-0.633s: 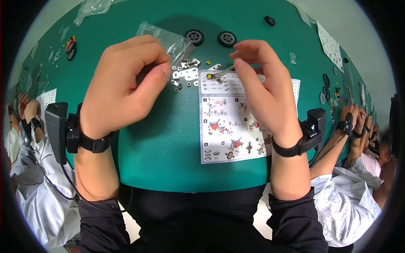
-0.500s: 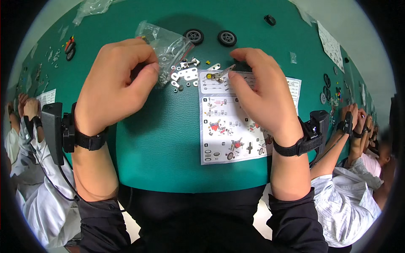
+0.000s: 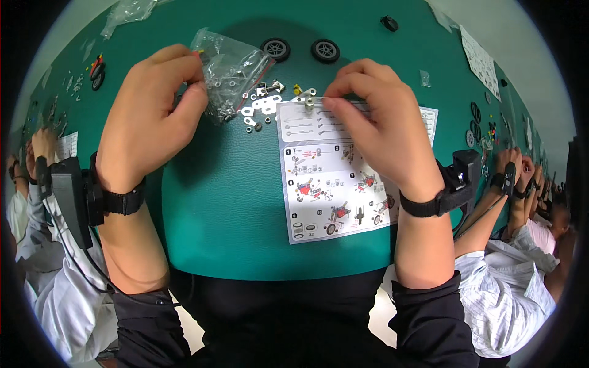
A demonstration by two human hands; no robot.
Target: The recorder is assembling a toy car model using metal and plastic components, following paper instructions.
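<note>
My left hand (image 3: pixel 153 104) pinches a clear plastic bag of small metal parts (image 3: pixel 232 70) at its left edge, just above the green table (image 3: pixel 221 202). My right hand (image 3: pixel 380 129) rests on the white instruction sheet (image 3: pixel 331 184) and holds a small metal bolt (image 3: pixel 309 102) between thumb and forefinger at the sheet's top edge. Several loose silver brackets and washers (image 3: pixel 262 107) lie on the table between the two hands.
Two black wheels (image 3: pixel 300 49) lie at the far side, a third small wheel (image 3: pixel 389 23) farther back. Another clear bag (image 3: pixel 129 11) is at the far left. Other people's hands and sleeves work at both table sides, with more paper sheets (image 3: pixel 481 61) at the right.
My left hand has shifted left and back with the bag. My right hand has come down onto the sheet's top edge with the small bolt.
</note>
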